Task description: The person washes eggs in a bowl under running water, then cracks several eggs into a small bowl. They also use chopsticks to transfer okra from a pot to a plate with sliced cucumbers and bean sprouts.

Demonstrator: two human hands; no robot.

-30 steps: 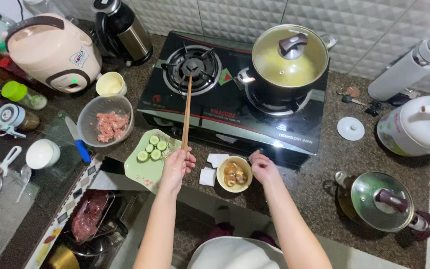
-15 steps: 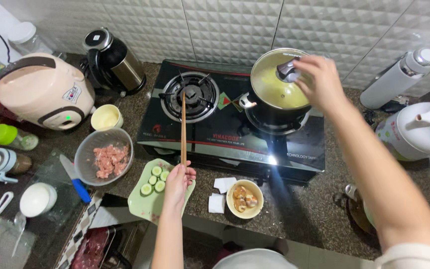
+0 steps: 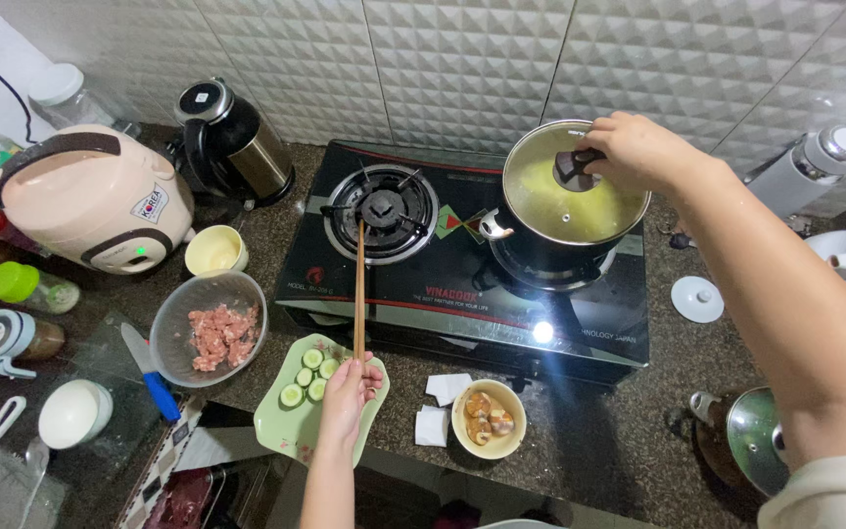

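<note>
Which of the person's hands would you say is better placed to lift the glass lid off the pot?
The right hand, most likely: its fingers already grip the knob of the glass lid on the pot. The left hand is near the counter's front edge, busy holding chopsticks.

Place: my home kitchen.
Signs: gas stove [image 3: 462, 264], lidded pot [image 3: 570, 201], rice cooker [image 3: 95, 201], kettle [image 3: 232, 142], tiled wall [image 3: 462, 59].

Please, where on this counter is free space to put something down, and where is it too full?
Bare granite lies between the small bowl and the lidded pot at right, and below the white disc. The left side is crowded: rice cooker, kettle, meat bowl, knife, jars.
</note>
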